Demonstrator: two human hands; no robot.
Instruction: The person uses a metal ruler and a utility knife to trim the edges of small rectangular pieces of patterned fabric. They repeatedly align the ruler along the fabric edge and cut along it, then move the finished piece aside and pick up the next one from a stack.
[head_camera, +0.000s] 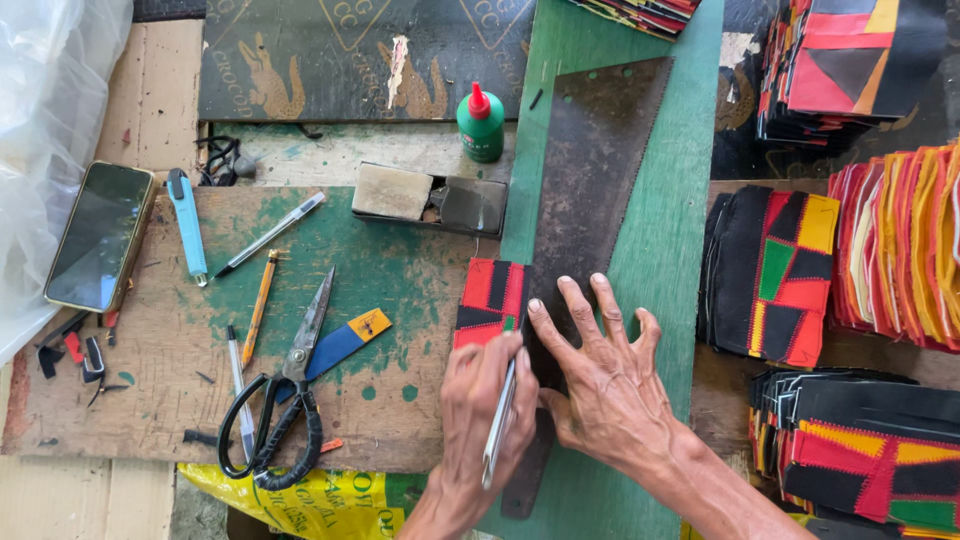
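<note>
On the green board (660, 260), a rusty saw blade (590, 190) is held flat as a straightedge by the right hand (600, 380), fingers spread and pressed down, over a red-and-black patchwork piece (490, 305) lying at the blade's left edge. A silver pen-like tool (498, 420) is pinched between thumb and fingers of the left hand (485, 410), its tip set against the blade edge at the piece's lower border. The piece is judged uncut as yet; finished stacks (770, 275) are noted to the right, scissors (290, 390) idle at left.
</note>
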